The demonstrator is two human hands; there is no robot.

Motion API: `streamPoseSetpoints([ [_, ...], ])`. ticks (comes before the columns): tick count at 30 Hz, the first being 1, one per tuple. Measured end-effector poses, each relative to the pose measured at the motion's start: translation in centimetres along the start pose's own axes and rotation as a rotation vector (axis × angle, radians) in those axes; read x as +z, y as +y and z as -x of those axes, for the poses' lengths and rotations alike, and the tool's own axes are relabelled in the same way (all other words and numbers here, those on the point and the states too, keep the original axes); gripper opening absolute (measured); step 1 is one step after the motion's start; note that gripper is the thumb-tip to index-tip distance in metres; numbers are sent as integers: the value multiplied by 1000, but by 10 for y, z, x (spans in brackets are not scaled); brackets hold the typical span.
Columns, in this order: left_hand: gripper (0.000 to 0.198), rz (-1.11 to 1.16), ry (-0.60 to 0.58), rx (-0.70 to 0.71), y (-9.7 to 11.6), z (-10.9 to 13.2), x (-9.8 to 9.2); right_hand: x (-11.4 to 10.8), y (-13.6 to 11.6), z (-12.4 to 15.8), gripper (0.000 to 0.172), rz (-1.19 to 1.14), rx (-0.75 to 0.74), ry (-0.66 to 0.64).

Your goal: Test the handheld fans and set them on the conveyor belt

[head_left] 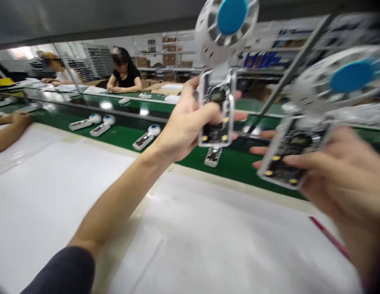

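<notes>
Over the bench (226, 228), near its far edge's right end, the right hand (345, 173) has its fingers (304, 160) wrapped around the right fan (312, 107), tilted and blurred; gripping the casing's sides, with the thumb off the exposed board (281, 166), would seem safest. Further left, above that far edge, the left hand (185, 122) grasps the left fan (219, 69) nearly upright, thumb across its open handle, so light pressure looks wise. Beyond the edge, belt fans (143, 140) lie on the green belt (121, 136); held fans are better kept high. Co-workers (127, 75) sit across the belt.
</notes>
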State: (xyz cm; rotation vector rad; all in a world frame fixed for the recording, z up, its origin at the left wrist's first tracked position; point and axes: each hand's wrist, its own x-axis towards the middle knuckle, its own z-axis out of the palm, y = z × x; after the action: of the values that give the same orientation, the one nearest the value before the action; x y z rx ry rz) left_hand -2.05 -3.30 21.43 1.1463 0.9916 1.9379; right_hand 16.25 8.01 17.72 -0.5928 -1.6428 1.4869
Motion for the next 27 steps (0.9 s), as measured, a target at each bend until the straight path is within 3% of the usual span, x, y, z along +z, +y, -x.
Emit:
streamPoseSetpoints([
  [7, 71, -53, -108, -39, -7, 13, -9, 7, -6, 7, 66, -114, 13, -205],
  [15, 71, -36, -169, -110, -19, 25, -10, 6, 0, 12, 73, -179, -6, -252],
  [21, 74, -6, -197, -148, -24, 23, -10, 8, 0, 14, 76, -151, -10, -212],
  [27, 75, 48, -205, -151, -26, 22, -12, 5, 3, 13, 71, -129, 16, -225],
])
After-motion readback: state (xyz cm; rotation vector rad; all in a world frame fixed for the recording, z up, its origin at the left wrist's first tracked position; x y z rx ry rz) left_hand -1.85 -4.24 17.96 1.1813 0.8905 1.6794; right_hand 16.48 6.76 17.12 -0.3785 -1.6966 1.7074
